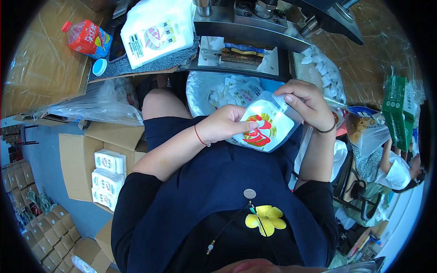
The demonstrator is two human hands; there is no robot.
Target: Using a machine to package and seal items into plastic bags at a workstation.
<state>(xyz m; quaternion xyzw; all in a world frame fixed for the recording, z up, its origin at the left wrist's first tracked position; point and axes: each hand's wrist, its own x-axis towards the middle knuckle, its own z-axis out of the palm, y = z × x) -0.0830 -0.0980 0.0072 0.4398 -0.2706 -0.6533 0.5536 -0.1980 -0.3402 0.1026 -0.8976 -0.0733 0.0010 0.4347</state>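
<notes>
A white plastic pouch point(281, 122) with a red and green print and a clear border is held above my lap. My left hand point(227, 123) grips its left side, thumb lying over the print and the other fingers hidden behind. At its upper right edge, my right hand point(308, 101) pinches the clear strip between thumb and curled fingers. Just beyond the pouch, a bin with a clear plastic liner point(195, 93) holds several flat printed pouches point(246, 93). Above it stands a metal press point(255, 18), with a dark block point(241, 55) on its light base plate.
A stack of white pouches point(159, 32) lies on a grey cloth at the upper left, near a red-labelled bottle point(88, 38) and a blue cap point(99, 67). White plastic offcuts point(324, 70) sit right of the press. An open carton point(75, 168) holds packs point(108, 182). Another person point(393, 168) sits at right.
</notes>
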